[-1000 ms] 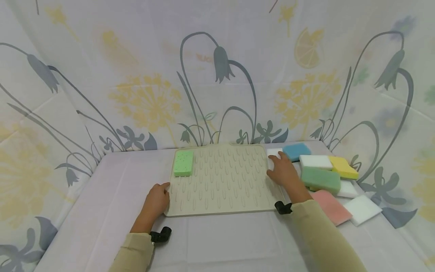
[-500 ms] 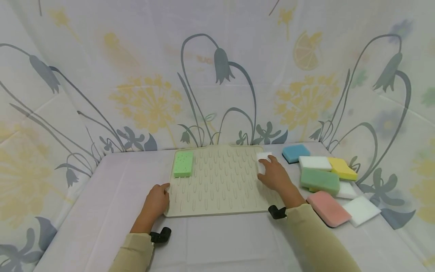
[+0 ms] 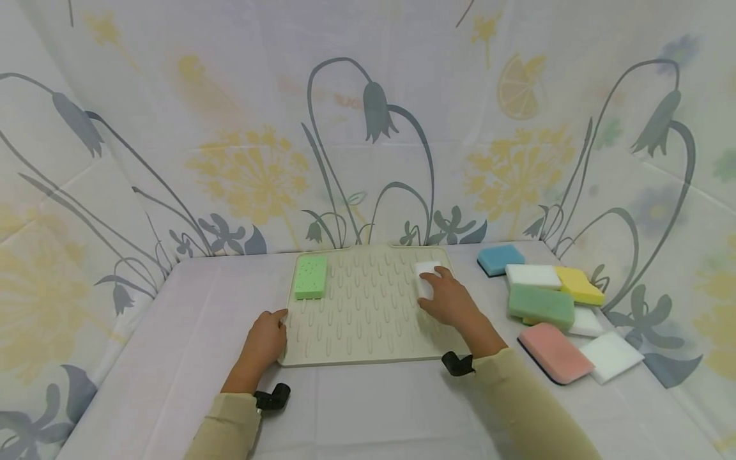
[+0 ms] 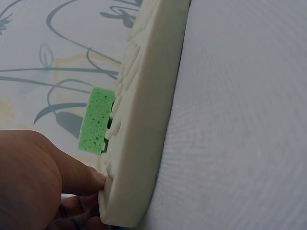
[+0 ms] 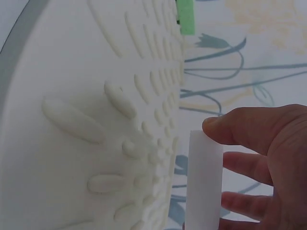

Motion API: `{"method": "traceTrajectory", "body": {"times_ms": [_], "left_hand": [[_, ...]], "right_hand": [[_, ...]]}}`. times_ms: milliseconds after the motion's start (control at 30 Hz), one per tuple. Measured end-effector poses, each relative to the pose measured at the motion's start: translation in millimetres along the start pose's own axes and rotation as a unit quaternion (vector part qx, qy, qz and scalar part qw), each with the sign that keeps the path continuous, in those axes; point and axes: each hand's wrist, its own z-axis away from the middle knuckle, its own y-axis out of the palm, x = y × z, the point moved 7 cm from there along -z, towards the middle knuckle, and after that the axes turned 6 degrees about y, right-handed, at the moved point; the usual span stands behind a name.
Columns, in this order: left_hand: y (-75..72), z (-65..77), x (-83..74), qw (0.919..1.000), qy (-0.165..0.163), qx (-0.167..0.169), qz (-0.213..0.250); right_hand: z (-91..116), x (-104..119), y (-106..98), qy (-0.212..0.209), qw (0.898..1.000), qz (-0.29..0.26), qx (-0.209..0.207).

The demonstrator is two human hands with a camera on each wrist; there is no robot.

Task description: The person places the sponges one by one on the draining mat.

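A beige mat (image 3: 356,332) with raised oblong ridges lies on the table. My left hand (image 3: 268,335) is at its left edge; in the left wrist view the thumb (image 4: 91,181) presses on the rim and the fingers curl beside it, partly hidden. Over the mat's right part, my right hand (image 3: 451,301) holds a white sponge (image 3: 426,271) between thumb and fingers. Seen from the right wrist, this white sponge (image 5: 205,177) is a narrow upright block close by the ridges. A green sponge (image 3: 310,276) with small holes rests on the mat's back left corner.
Right of the mat lies a loose group: a blue sponge (image 3: 500,260), a white block (image 3: 533,276), a yellow sponge (image 3: 581,285), a dark green sponge (image 3: 540,305), a pink sponge (image 3: 554,353) and a white square (image 3: 612,355). Flower-printed cloth (image 3: 368,179) rises behind the table.
My right hand has moved left with the white sponge, from beside the mat's right edge to over the mat. The left hand has stayed at the mat's left edge.
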Motion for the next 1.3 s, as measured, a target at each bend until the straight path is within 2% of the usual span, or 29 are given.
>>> {"method": "traceTrajectory", "body": {"times_ms": [667,933,1300], "left_hand": [[0.4,0.2,0.7,1.0,0.001,-0.005,-0.002],[-2.0,1.5,-2.7,0.9997,0.019,-0.007,-0.011],[0.1,0.1,0.5,0.9999,0.013,-0.003,-0.011]], "right_hand": [[11,48,24,-0.03,0.999,-0.029,0.015],[17,67,30,-0.044,0.998,-0.042,0.017],[22,92,42,-0.074,0.995,-0.054,0.029]]}}
